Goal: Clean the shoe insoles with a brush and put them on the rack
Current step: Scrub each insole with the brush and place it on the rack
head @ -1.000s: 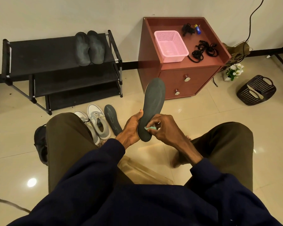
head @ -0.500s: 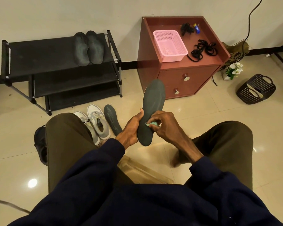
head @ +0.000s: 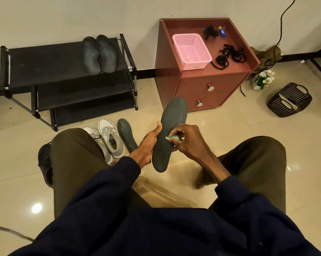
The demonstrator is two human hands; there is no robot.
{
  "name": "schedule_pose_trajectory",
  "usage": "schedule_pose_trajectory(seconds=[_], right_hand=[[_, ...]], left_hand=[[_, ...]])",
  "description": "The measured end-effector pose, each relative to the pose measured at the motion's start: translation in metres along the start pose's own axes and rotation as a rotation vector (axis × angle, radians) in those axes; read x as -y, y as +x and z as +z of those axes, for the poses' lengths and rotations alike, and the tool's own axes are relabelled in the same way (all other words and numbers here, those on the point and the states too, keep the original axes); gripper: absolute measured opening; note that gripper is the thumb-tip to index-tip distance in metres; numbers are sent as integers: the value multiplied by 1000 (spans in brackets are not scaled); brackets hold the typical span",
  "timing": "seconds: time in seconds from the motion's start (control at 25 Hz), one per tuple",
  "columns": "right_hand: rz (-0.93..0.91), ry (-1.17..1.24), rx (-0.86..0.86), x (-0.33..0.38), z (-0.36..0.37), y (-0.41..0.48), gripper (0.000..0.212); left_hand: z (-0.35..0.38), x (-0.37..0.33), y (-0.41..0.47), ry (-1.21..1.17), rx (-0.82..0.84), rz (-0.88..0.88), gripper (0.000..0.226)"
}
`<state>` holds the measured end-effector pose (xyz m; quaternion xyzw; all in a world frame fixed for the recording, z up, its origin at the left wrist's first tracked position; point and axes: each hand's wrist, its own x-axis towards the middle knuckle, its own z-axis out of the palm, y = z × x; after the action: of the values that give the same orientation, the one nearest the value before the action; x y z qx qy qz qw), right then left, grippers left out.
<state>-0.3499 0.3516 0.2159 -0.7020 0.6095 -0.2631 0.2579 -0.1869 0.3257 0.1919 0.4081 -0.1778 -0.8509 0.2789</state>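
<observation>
The left hand (head: 148,144) grips a dark insole (head: 171,122) by its edge, toe end tilted up and away, while the right hand (head: 189,143) pinches a small teal brush (head: 171,138) against its middle. Two more insoles (head: 90,55) lie side by side on the top shelf of the black rack (head: 45,58). A fourth insole (head: 127,134) lies on the floor (head: 230,124) just beside a pair of grey sneakers (head: 108,138).

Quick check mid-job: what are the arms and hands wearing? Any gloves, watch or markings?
Both arms are in long, plain, dark navy sleeves with no markings that show. The left sleeve and right sleeve end at the wrists. The left hand and right hand are bare: no gloves, and no watch or ring shows in this view.
</observation>
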Motion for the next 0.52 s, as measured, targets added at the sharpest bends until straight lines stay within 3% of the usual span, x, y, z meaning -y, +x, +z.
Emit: schedule_pose_trajectory(seconds=[0.12, 0.2, 0.28, 0.4, 0.44, 0.52], right_hand=[[64, -128, -287, -22, -12, 8, 9], [67, -118, -359, -25, -17, 7, 9], [65, 16, -221, -13, -14, 2, 9], [35, 125, 139, 6, -4, -4, 8], [30, 115, 138, 6, -2, -3, 8], [66, 82, -29, -1, -6, 2, 7]], left_hand=[[3, 4, -1, -29, 82, -66, 60], [4, 4, -1, -41, 115, -86, 59], [5, 2, -2, -76, 102, -75, 54], [1, 1, -1, 26, 18, -27, 55], [0, 1, 0, 44, 1, -15, 57], [0, 2, 0, 2, 25, -35, 59]])
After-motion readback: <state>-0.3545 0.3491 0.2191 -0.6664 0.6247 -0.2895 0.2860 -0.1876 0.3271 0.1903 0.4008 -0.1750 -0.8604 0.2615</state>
